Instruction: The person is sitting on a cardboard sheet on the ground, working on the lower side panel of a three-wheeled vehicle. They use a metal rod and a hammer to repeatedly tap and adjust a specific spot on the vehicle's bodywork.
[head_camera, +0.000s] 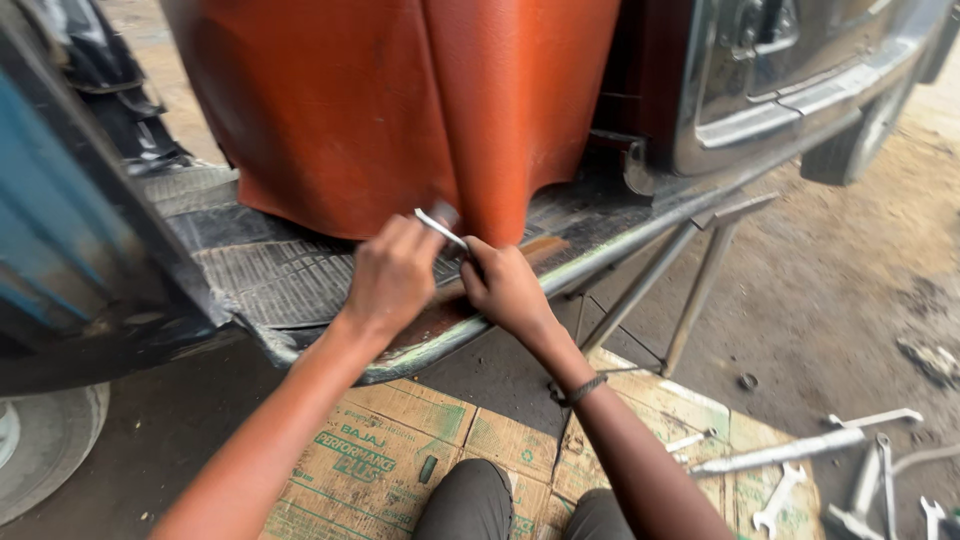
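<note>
My left hand (392, 275) grips a slim metal spanner (440, 228) that points up and to the left over the ribbed black floor mat (260, 280) of a small vehicle. Beside it, my right hand (505, 288) is closed around something dark at the floor's edge; what it holds is hidden by the fingers. Both hands rest just below the bottom edge of an orange-brown seat cover (400, 100). A dark band circles my right wrist (580, 390).
Flattened cardboard (400, 450) lies under my knees. A metal step frame (690, 270) juts from the vehicle's floor edge. Several spanners and a long metal bar (790, 452) lie on the dirt at the lower right. A tyre (40, 440) shows at the lower left.
</note>
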